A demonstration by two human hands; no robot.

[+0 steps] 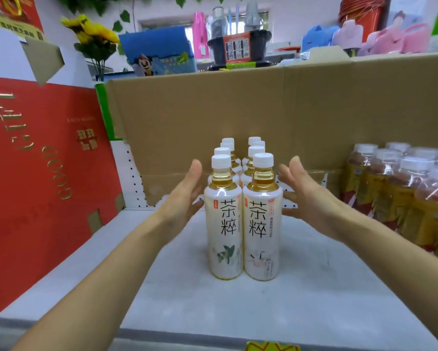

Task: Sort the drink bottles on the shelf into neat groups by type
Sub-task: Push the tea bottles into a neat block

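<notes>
The fingers (196, 168) of the left hand (185, 193) are straight and held together, gripping nothing, palm turned toward the tea bottles (243, 224). The fingers (295, 163) of the right hand (306, 193) are likewise released, a little spread, palm facing the same bottles from the other side. Whether either palm actually touches a bottle cannot be told; both sit just beside the block, with the lower right fingertips very close to the front right bottle (262, 224). Both bare forearms reach in from the near edge.

The tea bottles stand upright between the two hands in two rows, side by side and touching, running straight back. Each has a white cap, amber liquid at the neck and a white label with large black characters. The front left bottle (224, 224) carries a green leaf drawing, and the front right bottle a pale flower drawing.

They stand on a grey shelf (238, 312). Behind the tea bottles rises a brown cardboard sheet (263, 110). Left of them, well apart, a red gift box (43, 160) with gold lettering leans along the shelf side. Right of them, also apart, is a cluster of yellow-labelled bottles (402, 198) with white caps and brown drink. Above and behind the tea bottles, past the cardboard, are yellow sunflowers (93, 34), a blue cartoon box (159, 51) and a black basin (238, 46).
</notes>
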